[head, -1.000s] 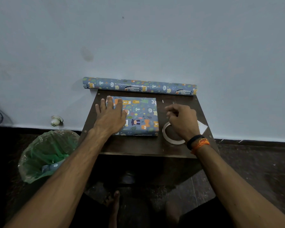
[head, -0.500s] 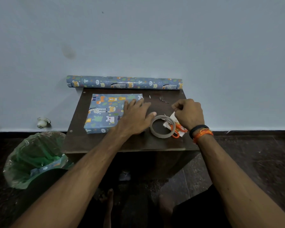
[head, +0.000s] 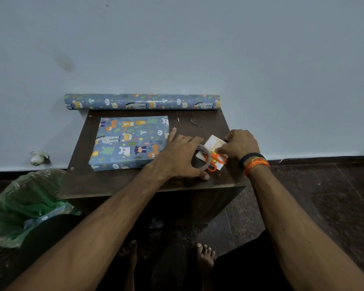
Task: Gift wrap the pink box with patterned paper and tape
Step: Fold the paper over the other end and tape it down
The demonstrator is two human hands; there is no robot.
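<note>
A person's left hand [head: 182,157] is gripping a tape roll [head: 202,157] on a small dark table [head: 118,181], fingers spread and curled over the ring, thumb pressing the tabletop.

The right hand [head: 241,144] is pinching the edge of a white greeting card [head: 213,143] with curled fingers, just beside the tape; orange-handled scissors [head: 215,160] are lying on the card. The box, already covered in blue animal-print paper [head: 128,141], is sitting flat on the table's left half, close to the left hand. The paper roll [head: 142,101] is resting along the far edge against the wall. A green-lined bin [head: 25,204] is standing on the floor at left.
</note>
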